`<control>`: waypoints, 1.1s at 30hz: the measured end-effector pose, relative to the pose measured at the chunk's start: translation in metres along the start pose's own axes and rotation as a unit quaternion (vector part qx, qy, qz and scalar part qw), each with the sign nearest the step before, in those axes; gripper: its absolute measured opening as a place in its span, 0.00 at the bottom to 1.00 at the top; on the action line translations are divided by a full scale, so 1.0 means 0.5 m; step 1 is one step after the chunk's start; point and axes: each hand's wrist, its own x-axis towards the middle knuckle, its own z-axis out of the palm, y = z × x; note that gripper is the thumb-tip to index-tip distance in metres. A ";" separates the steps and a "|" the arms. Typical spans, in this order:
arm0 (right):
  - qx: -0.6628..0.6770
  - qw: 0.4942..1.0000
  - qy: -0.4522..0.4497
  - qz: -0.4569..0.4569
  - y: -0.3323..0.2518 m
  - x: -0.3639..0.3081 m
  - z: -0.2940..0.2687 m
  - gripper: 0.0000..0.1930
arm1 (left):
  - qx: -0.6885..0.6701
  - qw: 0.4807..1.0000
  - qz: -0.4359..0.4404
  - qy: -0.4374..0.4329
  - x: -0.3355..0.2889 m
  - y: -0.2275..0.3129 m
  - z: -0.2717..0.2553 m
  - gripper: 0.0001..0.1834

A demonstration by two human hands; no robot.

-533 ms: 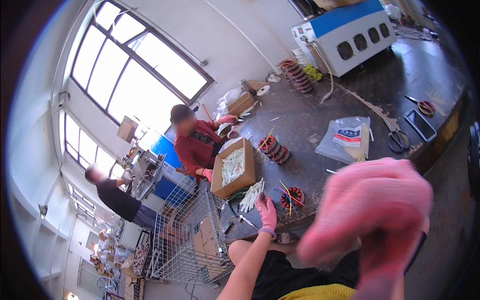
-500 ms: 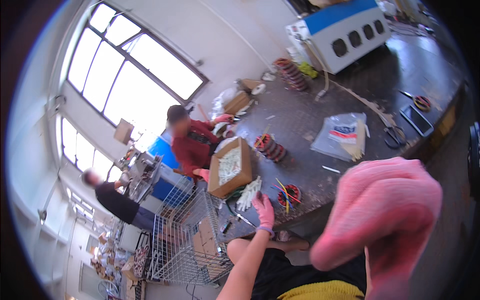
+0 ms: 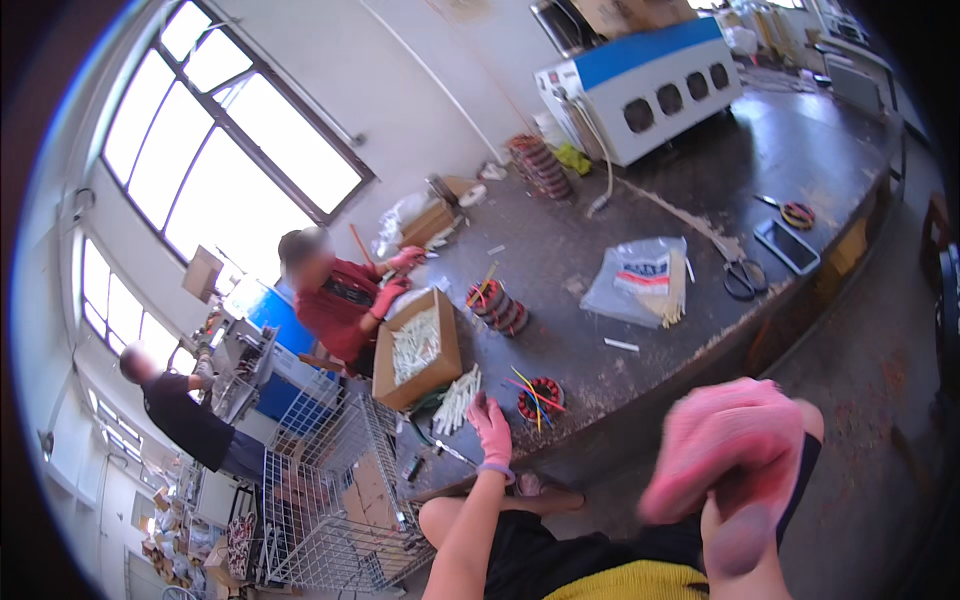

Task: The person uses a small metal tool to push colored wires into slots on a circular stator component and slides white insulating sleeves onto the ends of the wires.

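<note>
Observed left hand (image 3: 492,437), pink-gloved, at six o'clock, just inside the near edge of the dark table (image 3: 570,345); fingers straightened, held close together, at the pile of white tubes (image 3: 457,403). Cannot tell whether gripping one. Observed right hand (image 3: 735,445), pink-gloved, at four o'clock, curled, past the table edge; cannot confirm contents. Found red wound ring (image 3: 552,390) at two o'clock from left hand, near that edge. Found carton (image 3: 432,378) at eight o'clock, just beside the pile, limiting leftward room; wire cart (image 3: 335,515) at seven. Noted open gap between ring and single white tube (image 3: 621,345), toward four o'clock. Noted scissors (image 3: 742,277) and phone (image 3: 787,247) near three, close to the edge.
</note>
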 end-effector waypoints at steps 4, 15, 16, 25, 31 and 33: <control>-0.049 0.998 -0.019 0.025 0.035 0.066 0.084 0.24 | -0.127 0.987 -0.097 0.011 -0.022 0.036 0.010 0.20; -0.441 0.778 -0.168 0.414 0.572 -0.084 0.166 0.21 | -0.172 0.982 -0.058 -0.053 -0.033 0.119 -0.013 0.17; -0.487 0.736 -0.211 0.420 0.628 -0.108 0.153 0.29 | -0.177 0.977 -0.066 -0.095 -0.031 0.141 -0.011 0.16; -0.205 0.746 -0.168 0.611 0.662 -0.066 0.169 0.16 | -0.315 0.911 -0.115 -0.242 -0.032 0.135 -0.031 0.12; -0.156 0.810 -0.061 0.562 0.641 -0.124 0.139 0.13 | -0.267 0.897 -0.055 -0.348 -0.024 0.144 -0.046 0.15; -0.114 0.833 0.013 0.541 0.623 -0.116 0.154 0.11 | -0.196 0.922 0.009 -0.334 -0.023 0.148 -0.041 0.15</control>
